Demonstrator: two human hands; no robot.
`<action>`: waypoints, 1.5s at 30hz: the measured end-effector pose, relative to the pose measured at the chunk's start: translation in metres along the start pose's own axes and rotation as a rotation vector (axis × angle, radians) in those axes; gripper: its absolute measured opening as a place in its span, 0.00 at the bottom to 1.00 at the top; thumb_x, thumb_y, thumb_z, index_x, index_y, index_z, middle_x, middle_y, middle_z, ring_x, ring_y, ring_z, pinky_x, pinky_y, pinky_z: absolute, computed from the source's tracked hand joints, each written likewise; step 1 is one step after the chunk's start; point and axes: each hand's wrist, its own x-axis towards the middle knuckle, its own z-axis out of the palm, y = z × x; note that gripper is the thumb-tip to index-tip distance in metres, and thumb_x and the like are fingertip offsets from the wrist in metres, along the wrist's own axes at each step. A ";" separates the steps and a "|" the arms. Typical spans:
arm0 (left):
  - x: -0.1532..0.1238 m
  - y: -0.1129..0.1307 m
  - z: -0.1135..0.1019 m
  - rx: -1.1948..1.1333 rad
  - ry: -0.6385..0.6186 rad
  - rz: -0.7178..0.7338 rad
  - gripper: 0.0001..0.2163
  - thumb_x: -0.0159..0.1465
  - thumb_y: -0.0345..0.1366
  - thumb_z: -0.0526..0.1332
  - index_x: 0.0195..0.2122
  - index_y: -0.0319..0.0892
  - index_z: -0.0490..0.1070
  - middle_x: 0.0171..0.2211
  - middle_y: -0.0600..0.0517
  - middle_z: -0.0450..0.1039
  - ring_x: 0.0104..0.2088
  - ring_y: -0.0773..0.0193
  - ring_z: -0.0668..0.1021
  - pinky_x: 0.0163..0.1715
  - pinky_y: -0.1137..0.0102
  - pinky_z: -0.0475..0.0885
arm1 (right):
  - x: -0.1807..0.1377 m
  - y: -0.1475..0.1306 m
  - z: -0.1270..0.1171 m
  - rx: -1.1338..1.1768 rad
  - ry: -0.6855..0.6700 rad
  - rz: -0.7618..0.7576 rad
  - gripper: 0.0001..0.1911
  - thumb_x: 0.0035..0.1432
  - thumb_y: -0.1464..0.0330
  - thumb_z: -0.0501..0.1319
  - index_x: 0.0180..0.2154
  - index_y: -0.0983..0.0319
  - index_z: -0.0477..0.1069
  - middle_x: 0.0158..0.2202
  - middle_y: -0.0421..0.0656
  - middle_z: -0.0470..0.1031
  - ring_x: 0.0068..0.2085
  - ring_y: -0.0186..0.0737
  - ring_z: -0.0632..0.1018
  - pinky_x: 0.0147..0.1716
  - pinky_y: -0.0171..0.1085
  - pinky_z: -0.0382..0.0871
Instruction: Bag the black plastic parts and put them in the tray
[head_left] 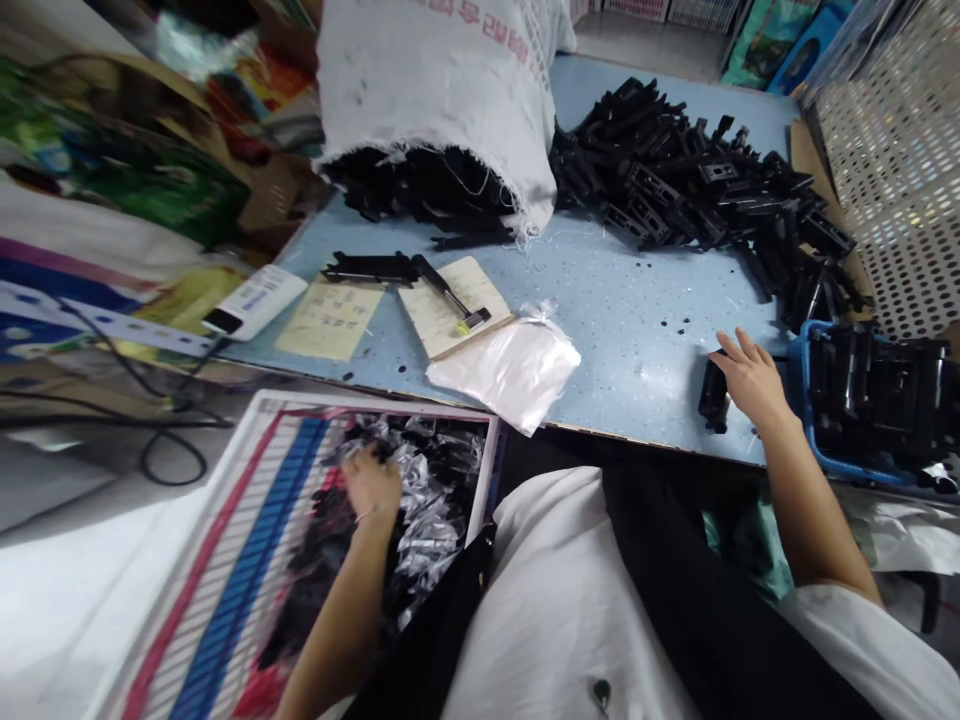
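Note:
My left hand (pixel 373 486) reaches down into a striped plastic crate (pixel 247 540) of black plastic parts and clear plastic bags (pixel 424 490). Its fingertips touch dark pieces there, and blur hides whether they grip one. On the right, my right hand (pixel 752 380) hovers at the table's front edge with its fingers stretched out. Its thumb side touches a black plastic part (pixel 714 395) on the blue table (pixel 622 340). Just right of that wrist is a blue basket (pixel 814 425) filled with similar black parts (pixel 877 390).
A white woven sack (pixel 442 80) spills black parts at the back. Beside it lies a large heap of black parts (pixel 675 180). A notepad (pixel 450 300), a white plastic bag (pixel 517 360), a yellow paper (pixel 330 318) and a perforated panel (pixel 892 170) surround the work area.

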 end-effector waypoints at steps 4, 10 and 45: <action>0.022 0.091 0.021 -0.190 0.250 0.310 0.13 0.68 0.42 0.55 0.46 0.38 0.68 0.48 0.37 0.70 0.54 0.48 0.72 0.56 0.52 0.70 | 0.009 -0.017 -0.011 0.095 -0.099 -0.058 0.17 0.66 0.72 0.54 0.52 0.60 0.75 0.55 0.50 0.78 0.53 0.51 0.77 0.45 0.43 0.70; 0.032 0.205 0.034 -0.137 0.046 0.632 0.09 0.67 0.36 0.58 0.35 0.38 0.76 0.44 0.38 0.76 0.46 0.48 0.76 0.51 0.54 0.73 | 0.018 -0.072 -0.006 0.725 -0.075 0.115 0.14 0.65 0.61 0.57 0.44 0.61 0.76 0.40 0.48 0.78 0.38 0.44 0.78 0.37 0.40 0.70; 0.074 0.169 -0.003 -0.466 -0.162 0.541 0.26 0.60 0.31 0.57 0.62 0.39 0.69 0.63 0.42 0.68 0.34 0.66 0.78 0.42 0.65 0.79 | 0.006 -0.218 0.021 2.576 -1.120 0.599 0.11 0.72 0.66 0.54 0.41 0.67 0.71 0.28 0.42 0.77 0.22 0.27 0.75 0.21 0.24 0.72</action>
